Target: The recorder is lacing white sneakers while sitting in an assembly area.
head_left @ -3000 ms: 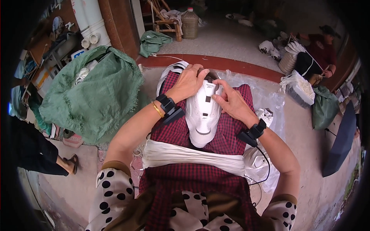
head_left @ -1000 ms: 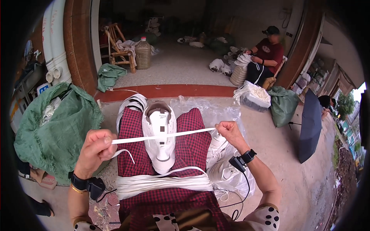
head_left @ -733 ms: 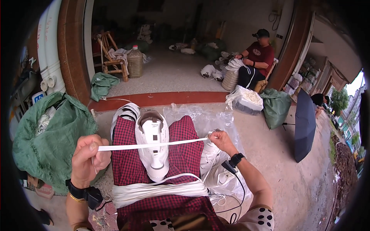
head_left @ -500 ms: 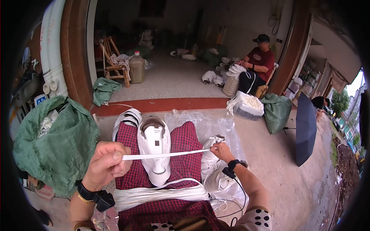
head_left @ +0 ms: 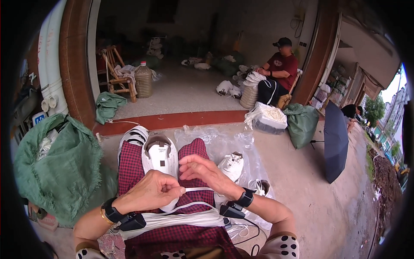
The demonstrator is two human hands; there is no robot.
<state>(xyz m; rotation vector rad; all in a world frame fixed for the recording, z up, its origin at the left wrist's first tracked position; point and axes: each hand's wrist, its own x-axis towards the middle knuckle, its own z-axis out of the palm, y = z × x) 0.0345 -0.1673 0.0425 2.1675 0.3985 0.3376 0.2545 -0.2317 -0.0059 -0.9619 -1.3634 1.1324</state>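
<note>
A white sneaker [head_left: 160, 152] lies on my lap, its opening pointing away from me, over a red-and-black checked cloth [head_left: 129, 166]. My left hand [head_left: 151, 190] is closed in a pinch on a flat white shoelace [head_left: 197, 189] above the sneaker's near end. From those fingertips the lace runs right and passes beneath my right hand [head_left: 207, 172]. That hand has its fingers stretched toward the sneaker's right side; its palm side is hidden. A bundle of white laces [head_left: 172, 221] lies across my lap, one loose strand looping above it.
More white sneakers [head_left: 231, 166] sit on clear plastic sheeting [head_left: 254, 159] at right. A green sack [head_left: 60, 172] stands at left. Farther off are a lace-filled box [head_left: 269, 118], a second green sack [head_left: 302, 125], a dark umbrella [head_left: 336, 142] and a seated person [head_left: 282, 69].
My hands have come together from a wide stretch of the lace. My right hand has moved left and its fingers have straightened. My left hand has moved right and down, still pinching the lace.
</note>
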